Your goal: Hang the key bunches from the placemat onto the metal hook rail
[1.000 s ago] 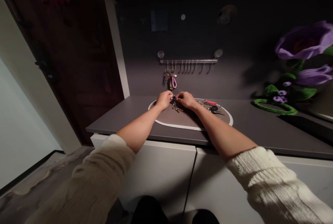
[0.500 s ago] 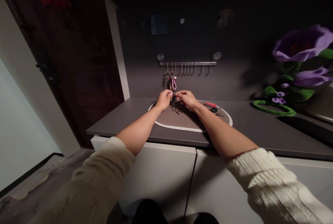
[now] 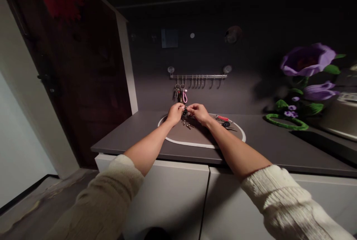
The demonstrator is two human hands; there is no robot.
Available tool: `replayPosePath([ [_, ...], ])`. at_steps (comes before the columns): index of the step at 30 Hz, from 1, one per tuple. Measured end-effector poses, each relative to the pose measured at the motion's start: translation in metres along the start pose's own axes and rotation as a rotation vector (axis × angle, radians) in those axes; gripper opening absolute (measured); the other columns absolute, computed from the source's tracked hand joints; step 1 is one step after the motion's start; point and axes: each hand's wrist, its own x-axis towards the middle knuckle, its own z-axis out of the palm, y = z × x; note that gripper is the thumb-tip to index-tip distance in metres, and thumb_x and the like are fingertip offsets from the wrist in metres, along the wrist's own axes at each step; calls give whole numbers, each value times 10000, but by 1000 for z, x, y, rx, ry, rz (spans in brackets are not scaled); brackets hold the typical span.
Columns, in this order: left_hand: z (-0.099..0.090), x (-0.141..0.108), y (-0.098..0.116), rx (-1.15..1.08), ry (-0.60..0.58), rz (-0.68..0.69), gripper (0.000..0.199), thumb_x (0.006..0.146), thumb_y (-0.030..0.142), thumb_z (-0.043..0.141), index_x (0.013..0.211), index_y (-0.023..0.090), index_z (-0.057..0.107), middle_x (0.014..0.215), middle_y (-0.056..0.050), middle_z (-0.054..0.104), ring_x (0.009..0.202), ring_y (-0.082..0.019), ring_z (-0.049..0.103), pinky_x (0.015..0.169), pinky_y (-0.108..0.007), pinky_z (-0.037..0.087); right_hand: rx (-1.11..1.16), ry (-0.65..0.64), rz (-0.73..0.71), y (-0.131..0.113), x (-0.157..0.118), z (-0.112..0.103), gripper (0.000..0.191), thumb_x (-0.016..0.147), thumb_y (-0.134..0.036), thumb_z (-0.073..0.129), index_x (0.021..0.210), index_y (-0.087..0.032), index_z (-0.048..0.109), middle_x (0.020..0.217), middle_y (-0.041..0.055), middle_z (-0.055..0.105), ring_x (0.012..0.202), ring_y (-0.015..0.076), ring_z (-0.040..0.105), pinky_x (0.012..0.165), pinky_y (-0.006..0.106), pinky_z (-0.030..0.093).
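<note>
My left hand (image 3: 175, 114) and my right hand (image 3: 199, 113) meet over the oval mat (image 3: 192, 144), thumbs and fingers pinched. Between the fingertips hangs a small dark bunch of keys (image 3: 185, 113), its details too small to make out. My left hand grips its left side, and my right fingers close at its upper right. Just below it, loose keys (image 3: 187, 124) lie on the mat. To the right of my right wrist rest a red-handled tool (image 3: 222, 118) and a black object (image 3: 225, 124) with a thin dark piece beside it.
A clear hook rail (image 3: 200, 76) is fixed to the dark wall, with key rings and a pink strap (image 3: 184, 96) on its left hooks. Purple artificial flowers (image 3: 308, 61) and a green ring (image 3: 284, 123) stand right on the counter (image 3: 119, 136). A dark door (image 3: 92, 84) is left.
The view has tilted up slightly, so everything sits lower in the picture. Both hands stay together at the keys, with only small finger movement.
</note>
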Motion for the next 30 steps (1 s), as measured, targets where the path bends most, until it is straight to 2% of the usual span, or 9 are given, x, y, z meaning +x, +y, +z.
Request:
replayPosePath([
  [5, 1, -1, 1, 14, 27, -22, 161, 788, 138, 432, 847, 123, 581, 757, -36, 631, 711, -107, 578, 706, -226, 430, 72, 12, 6, 1, 0, -1, 134, 639, -245, 621, 662, -126, 562, 540, -44, 519, 476, 45, 422, 487, 167, 354],
  [8, 1, -2, 1, 138, 35, 6, 166, 785, 141, 430, 817, 138, 593, 752, -41, 632, 716, -121, 566, 709, -239, 415, 163, 21, 29, -1, 1, -2, 173, 627, -274, 637, 643, -131, 542, 501, -53, 487, 444, 41, 400, 479, 173, 354],
  [11, 0, -3, 2, 255, 13, 20, 172, 779, 130, 431, 785, 151, 602, 762, -46, 636, 731, -130, 556, 722, -245, 399, 265, 67, 79, -9, 5, -3, 163, 631, -251, 645, 640, -134, 532, 510, -45, 496, 457, 45, 437, 516, 183, 400],
  [16, 1, -4, 0, 332, -32, 1, 188, 788, 124, 417, 803, 157, 602, 794, -53, 641, 762, -138, 553, 735, -248, 387, 345, 153, 124, -29, 25, -9, 49, 703, -143, 566, 665, -131, 537, 503, -34, 502, 487, 63, 492, 582, 226, 471],
  [24, 0, -4, -1, 424, -30, -39, 199, 800, 125, 404, 834, 165, 596, 854, -72, 636, 827, -157, 553, 756, -257, 379, 427, 246, 168, -60, 61, -2, 111, 756, -69, 490, 673, -119, 545, 542, -14, 540, 474, 65, 501, 565, 243, 502],
  [30, -1, -4, 0, 424, -28, -66, 202, 794, 111, 402, 823, 168, 594, 851, -74, 641, 828, -168, 555, 754, -265, 377, 429, 248, 206, -66, 78, 6, 103, 785, -93, 493, 692, -123, 527, 524, -8, 537, 467, 64, 515, 528, 210, 491],
])
